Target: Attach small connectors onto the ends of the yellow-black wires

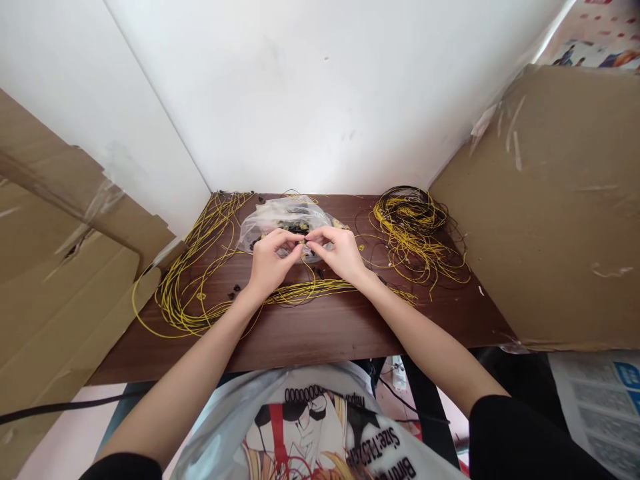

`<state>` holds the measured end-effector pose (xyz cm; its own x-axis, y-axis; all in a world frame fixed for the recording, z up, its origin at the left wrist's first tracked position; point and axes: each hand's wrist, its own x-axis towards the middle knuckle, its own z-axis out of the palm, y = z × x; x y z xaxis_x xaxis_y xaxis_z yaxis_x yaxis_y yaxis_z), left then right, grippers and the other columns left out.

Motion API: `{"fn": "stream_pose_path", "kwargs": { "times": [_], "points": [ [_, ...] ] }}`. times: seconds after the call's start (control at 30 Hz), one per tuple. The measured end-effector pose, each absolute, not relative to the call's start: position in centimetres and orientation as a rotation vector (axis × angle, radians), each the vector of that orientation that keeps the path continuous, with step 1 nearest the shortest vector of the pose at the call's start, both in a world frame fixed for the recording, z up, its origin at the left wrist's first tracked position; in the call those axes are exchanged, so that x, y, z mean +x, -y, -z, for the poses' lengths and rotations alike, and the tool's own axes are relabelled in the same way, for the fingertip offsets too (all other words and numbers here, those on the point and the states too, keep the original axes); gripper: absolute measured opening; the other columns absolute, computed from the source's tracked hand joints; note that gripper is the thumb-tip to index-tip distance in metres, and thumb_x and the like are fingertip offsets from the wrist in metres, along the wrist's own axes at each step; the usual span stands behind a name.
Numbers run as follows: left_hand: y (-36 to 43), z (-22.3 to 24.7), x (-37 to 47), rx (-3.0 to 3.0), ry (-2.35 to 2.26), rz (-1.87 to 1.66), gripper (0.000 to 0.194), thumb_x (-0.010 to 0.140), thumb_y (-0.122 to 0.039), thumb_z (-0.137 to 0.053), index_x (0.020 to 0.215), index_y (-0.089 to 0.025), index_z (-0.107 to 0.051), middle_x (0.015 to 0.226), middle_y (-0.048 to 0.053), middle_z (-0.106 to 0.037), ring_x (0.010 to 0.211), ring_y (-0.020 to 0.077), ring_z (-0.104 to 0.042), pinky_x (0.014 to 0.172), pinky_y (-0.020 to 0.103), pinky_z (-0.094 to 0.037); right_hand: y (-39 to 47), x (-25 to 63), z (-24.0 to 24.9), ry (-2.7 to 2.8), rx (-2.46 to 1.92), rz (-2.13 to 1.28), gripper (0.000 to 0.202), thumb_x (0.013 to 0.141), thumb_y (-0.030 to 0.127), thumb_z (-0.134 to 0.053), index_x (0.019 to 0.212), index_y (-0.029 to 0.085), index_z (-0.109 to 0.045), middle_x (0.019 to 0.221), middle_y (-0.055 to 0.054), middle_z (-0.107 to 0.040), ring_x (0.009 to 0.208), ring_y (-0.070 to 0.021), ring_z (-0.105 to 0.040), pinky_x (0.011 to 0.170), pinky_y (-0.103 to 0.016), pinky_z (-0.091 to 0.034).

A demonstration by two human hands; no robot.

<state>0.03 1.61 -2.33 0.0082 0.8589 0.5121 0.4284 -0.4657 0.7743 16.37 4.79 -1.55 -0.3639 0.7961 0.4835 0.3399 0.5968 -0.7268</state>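
My left hand point(275, 254) and my right hand point(337, 250) meet at the fingertips over the middle of the table. Between them they pinch a small black and yellow part point(303, 241), mostly covered by the fingers; its exact kind does not show. A thin yellow wire point(314, 273) runs down from just below the fingertips. Right behind the hands lies a clear plastic bag point(260, 217) with small black and yellow pieces in it. A long bundle of yellow and black wires point(185, 293) curves along the left and passes under my wrists.
On the right of the brown table point(320, 333) lies a tangled coil of yellow and black wires point(410, 217). Small loose black pieces point(235, 292) lie near my left forearm. Cardboard stands at the left point(60, 267) and right point(550, 213), with a white wall point(300, 100) behind.
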Motion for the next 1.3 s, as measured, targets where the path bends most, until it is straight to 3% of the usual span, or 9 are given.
{"fn": "stream_pose_path", "kwargs": {
  "times": [0.63, 0.9, 1.1, 1.3],
  "points": [
    [-1.63, 2.45, 0.42, 1.846, -1.323, -1.443, 0.017, 0.076, -0.023, -0.063, 0.086, -0.015, -0.072, 0.078, 0.006, -0.070, 0.065, 0.0130, -0.058, 0.064, 0.027, -0.048, -4.55, 16.65, 2.23, 2.180, -0.823, -0.263, 0.017, 0.091, 0.019, -0.047, 0.086, 0.016, -0.063, 0.083, -0.009, -0.066, 0.078, -0.0184, -0.060, 0.074, -0.030, -0.046],
    [-1.67, 2.50, 0.48, 1.777, -1.349, -1.416, 0.019, 0.075, -0.025, -0.063, 0.087, -0.015, -0.072, 0.073, 0.004, -0.066, 0.062, 0.0121, -0.055, 0.060, 0.025, -0.046, -4.76, 16.40, 2.21, 1.970, -0.893, -0.603, 0.006, 0.081, 0.019, -0.061, 0.083, 0.017, -0.066, 0.078, -0.004, -0.068, 0.070, -0.0151, -0.062, 0.068, -0.028, -0.050],
    [-1.90, 2.79, 0.23, 1.707, -1.352, -1.430, 0.019, 0.074, -0.026, -0.064, 0.088, -0.015, -0.072, 0.071, 0.003, -0.064, 0.062, 0.0117, -0.054, 0.058, 0.024, -0.046, -5.17, 16.17, 2.35, 1.713, -0.897, -1.065, 0.014, 0.074, 0.023, -0.066, 0.086, 0.017, -0.067, 0.081, -0.004, -0.071, 0.074, -0.0156, -0.067, 0.073, -0.030, -0.055],
    [-1.77, 2.56, 0.22, 1.741, -1.371, -1.450, 0.018, 0.074, -0.026, -0.063, 0.087, -0.016, -0.072, 0.074, 0.003, -0.065, 0.065, 0.0122, -0.055, 0.059, 0.024, -0.047, -5.17, 16.28, 2.34, 1.685, -0.897, -1.094, 0.016, 0.074, 0.027, -0.067, 0.085, 0.017, -0.068, 0.081, -0.004, -0.072, 0.071, -0.0151, -0.067, 0.070, -0.030, -0.054]
  ]
}}
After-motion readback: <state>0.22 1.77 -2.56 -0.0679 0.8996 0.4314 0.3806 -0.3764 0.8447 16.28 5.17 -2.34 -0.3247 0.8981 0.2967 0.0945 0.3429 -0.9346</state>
